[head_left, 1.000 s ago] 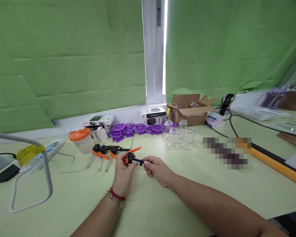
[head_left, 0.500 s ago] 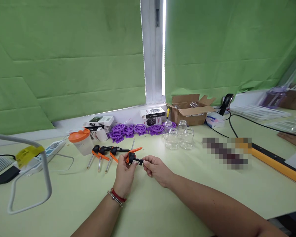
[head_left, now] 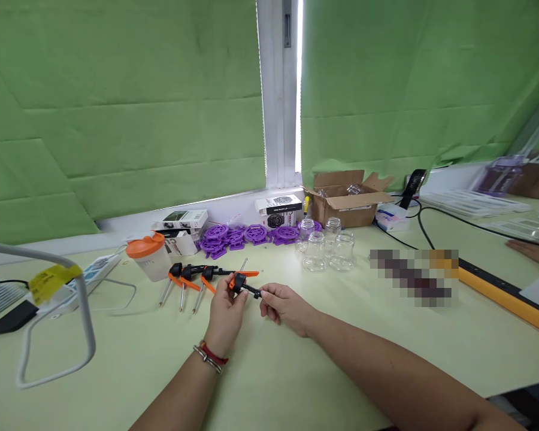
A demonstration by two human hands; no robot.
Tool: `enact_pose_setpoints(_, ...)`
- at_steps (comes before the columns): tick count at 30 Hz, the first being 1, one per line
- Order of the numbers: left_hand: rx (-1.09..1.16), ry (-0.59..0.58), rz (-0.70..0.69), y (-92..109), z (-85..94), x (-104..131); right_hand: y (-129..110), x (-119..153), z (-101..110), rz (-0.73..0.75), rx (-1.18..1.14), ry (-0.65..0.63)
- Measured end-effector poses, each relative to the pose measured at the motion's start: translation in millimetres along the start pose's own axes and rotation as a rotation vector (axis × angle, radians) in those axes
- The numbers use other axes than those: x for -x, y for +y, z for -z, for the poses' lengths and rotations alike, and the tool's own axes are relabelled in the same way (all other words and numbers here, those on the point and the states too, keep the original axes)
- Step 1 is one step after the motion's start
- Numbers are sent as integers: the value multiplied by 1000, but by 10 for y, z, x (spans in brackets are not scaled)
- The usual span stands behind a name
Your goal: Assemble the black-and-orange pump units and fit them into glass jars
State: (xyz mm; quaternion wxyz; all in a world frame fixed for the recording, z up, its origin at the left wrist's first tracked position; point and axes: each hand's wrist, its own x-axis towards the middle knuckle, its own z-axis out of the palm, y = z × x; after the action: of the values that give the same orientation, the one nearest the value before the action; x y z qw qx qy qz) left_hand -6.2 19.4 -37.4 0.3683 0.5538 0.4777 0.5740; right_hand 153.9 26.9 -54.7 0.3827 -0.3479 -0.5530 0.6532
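Note:
A black tool with an orange lever and a thin metal rod (head_left: 239, 282) is held between my two hands above the table. My left hand (head_left: 227, 308) grips its thick black body, fingers and thumb closed round it. At the other end, my right hand (head_left: 284, 306) pinches the narrow black tip between thumb and fingers. The exact kind of tool does not show. Just left of my left hand, several similar black and orange tools (head_left: 186, 272) lie in a row, their brass-tipped metal rods pointing toward me.
Behind are purple plastic wheel-like parts (head_left: 256, 233), small printed boxes (head_left: 278, 212), glass jars (head_left: 315, 254) and an open carton (head_left: 350, 209). An orange-lidded cup (head_left: 150, 257), power strip (head_left: 87, 278) and grey metal frame (head_left: 87, 323) stand left. Another person's hand (head_left: 532, 252) rests far right.
The held tool has turned slightly, and its narrow end now shows more plainly between my hands. Both hands keep their hold and have barely shifted.

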Motion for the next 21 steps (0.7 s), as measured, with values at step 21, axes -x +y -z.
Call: enact_pose_setpoints(21,-159,-99,-168,41,-62,35,-123,44,-32,-23,-139,-70)
